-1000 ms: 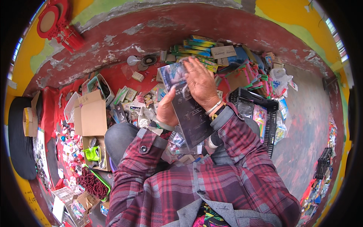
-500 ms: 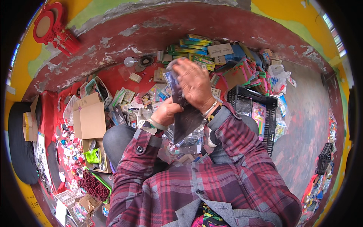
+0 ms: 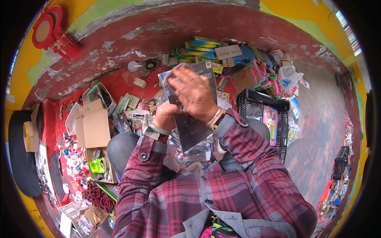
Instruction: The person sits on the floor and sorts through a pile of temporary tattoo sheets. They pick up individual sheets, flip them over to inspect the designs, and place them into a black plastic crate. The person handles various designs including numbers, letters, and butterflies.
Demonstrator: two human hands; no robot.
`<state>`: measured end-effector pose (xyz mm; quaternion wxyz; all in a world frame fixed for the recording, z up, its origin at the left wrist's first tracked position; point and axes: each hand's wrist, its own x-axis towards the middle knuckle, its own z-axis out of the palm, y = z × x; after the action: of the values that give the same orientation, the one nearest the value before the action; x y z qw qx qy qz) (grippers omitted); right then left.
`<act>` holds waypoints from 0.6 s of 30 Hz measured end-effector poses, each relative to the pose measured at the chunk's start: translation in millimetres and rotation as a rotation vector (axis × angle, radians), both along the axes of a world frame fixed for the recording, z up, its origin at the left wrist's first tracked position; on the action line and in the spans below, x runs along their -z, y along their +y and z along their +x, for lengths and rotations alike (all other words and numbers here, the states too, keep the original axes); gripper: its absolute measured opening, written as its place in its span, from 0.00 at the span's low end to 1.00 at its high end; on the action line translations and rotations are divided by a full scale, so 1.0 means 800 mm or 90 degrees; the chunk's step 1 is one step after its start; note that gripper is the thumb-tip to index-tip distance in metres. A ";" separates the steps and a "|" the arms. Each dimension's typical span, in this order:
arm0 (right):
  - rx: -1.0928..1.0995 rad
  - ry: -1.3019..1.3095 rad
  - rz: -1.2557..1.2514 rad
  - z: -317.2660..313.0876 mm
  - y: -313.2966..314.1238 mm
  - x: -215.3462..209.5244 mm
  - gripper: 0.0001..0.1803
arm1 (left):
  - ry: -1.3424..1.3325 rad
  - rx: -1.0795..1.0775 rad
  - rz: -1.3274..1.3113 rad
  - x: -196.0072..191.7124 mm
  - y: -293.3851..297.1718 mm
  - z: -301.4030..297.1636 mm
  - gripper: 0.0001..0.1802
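Observation:
A flat, black, book-sized printed packet [image 3: 194,129] is tilted in front of my lap; whether it is a booklet or a wrapped pack I cannot tell. My left hand [image 3: 166,116] is closed on its left edge, thumb on top, with the fingers hidden beneath. Across its upper face lies my right hand [image 3: 194,95], fingers stretched out and a little blurred, palm down on the cover. Below the packet, between my knees, are several clear plastic-wrapped packs [image 3: 194,152].
To the right stands a black plastic crate [image 3: 282,131] with packets inside. Stacked boxes [image 3: 202,47] and pink-and-green folders [image 3: 254,77] lie by the far wall. On the left are an open cardboard box [image 3: 93,125], baskets [image 3: 102,95] and a tray of dark red beads [image 3: 99,196].
The packet has turned so its printed cover faces up more. My right hand has moved slightly down and left across it, while my left hand keeps its hold and shifts slightly left.

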<state>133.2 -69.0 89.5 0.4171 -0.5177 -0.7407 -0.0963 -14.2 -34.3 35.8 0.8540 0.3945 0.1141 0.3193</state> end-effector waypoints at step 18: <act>-0.033 0.072 -0.093 -0.020 -0.005 0.016 0.19 | -0.335 -0.026 -0.247 -0.011 -0.004 0.027 0.29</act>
<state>117.2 -73.1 77.0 0.4221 -0.5318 -0.7342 -0.0018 7.2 -37.7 45.0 0.9070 0.1257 -0.0438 0.3995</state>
